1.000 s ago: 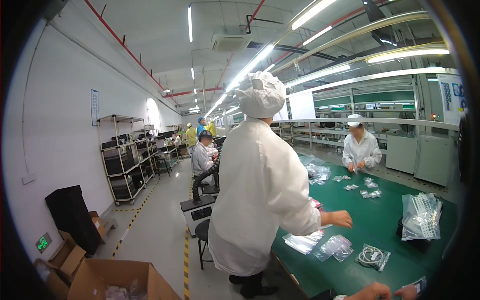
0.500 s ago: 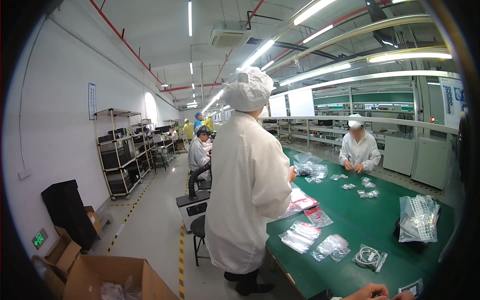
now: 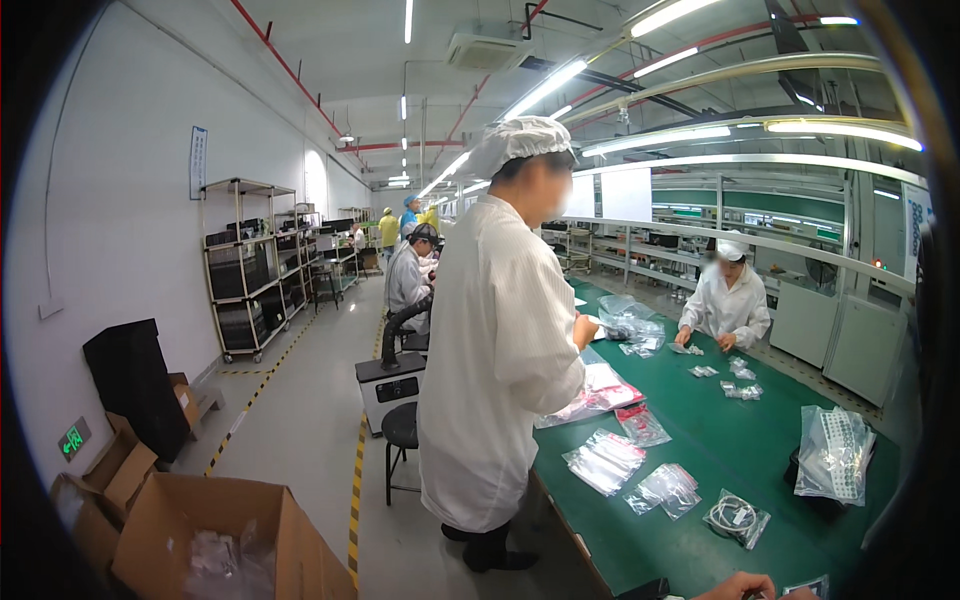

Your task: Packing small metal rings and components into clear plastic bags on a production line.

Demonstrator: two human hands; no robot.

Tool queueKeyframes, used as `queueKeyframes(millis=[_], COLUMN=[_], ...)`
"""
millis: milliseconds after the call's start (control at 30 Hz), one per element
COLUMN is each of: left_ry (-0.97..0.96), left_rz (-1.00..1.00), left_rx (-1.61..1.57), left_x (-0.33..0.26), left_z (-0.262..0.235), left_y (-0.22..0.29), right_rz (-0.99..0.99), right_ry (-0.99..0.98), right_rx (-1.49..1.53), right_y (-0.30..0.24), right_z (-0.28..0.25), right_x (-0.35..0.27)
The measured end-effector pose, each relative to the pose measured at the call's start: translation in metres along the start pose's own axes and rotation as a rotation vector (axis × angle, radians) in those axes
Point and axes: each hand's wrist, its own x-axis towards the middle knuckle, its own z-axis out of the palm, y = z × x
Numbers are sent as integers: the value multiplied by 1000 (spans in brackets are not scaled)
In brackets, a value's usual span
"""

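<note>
Two hands, head view, lower edge: left hand (image 3: 742, 586) and right hand (image 3: 799, 594), mostly cropped; grip cannot be told. One clear plastic packet (image 3: 817, 584) beside the right, over green bench (image 3: 650, 545); likely light, slippery, pliable; best held by its edge.

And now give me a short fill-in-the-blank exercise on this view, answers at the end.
1. The table has a ____ top.
2. Of the person's left hand and right hand, the ____ one is nearer the bag of coiled cable.
3. The stool just left of the standing co-worker has a ____ seat.
4. The large open box at lower left is made of ____.
Missing words: green; left; black; cardboard.
</note>
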Motion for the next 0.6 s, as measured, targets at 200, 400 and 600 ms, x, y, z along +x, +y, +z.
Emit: queueKeyframes(millis=[200, 400, 600], left_ry=[21, -1, 76], left_rz=[85, 55, -61], left_rx=[133, 155, 55], left_x=[-5, -9, -12], left_z=[-6, -7, -7], left_y=[4, 3, -9], right_rz=[23, -55, -58], right_ry=[-58, 23, 45], right_rx=[46, 80, 83], right_y=[-9, 16, 19], right_z=[4, 22, 26], right_x=[6, 2, -2])
